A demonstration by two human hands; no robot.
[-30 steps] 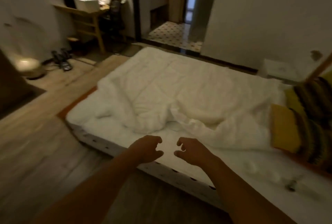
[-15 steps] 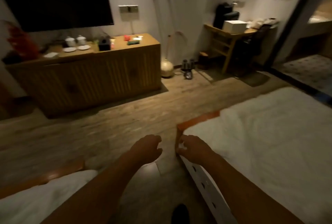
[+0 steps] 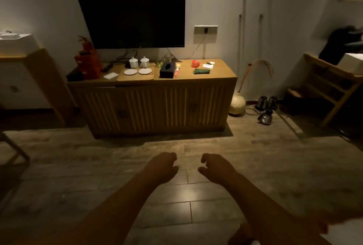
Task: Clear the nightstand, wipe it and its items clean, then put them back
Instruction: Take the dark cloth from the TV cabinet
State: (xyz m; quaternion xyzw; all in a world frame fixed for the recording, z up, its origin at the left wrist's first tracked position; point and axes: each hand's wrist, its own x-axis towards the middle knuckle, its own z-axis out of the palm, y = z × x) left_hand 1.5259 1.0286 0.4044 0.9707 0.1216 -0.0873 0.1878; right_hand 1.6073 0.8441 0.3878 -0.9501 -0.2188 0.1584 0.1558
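Note:
My left hand and my right hand reach out side by side over the wooden floor, fingers loosely curled and apart, holding nothing. No nightstand can be made out for certain. Straight ahead stands a low slatted wooden cabinet under a dark wall TV. On its top lie a black tissue box, a folded green cloth, two lidded white cups and a tray with two small plates.
A tall white and wood unit stands at the left edge. A round vase and kettles sit on the floor right of the cabinet. A wooden desk fills the right side. Red objects stand on the cabinet's left end.
The view has swung left, from the bed with its white duvet to the TV cabinet. Both hands keep the same empty, curled pose in front of me.

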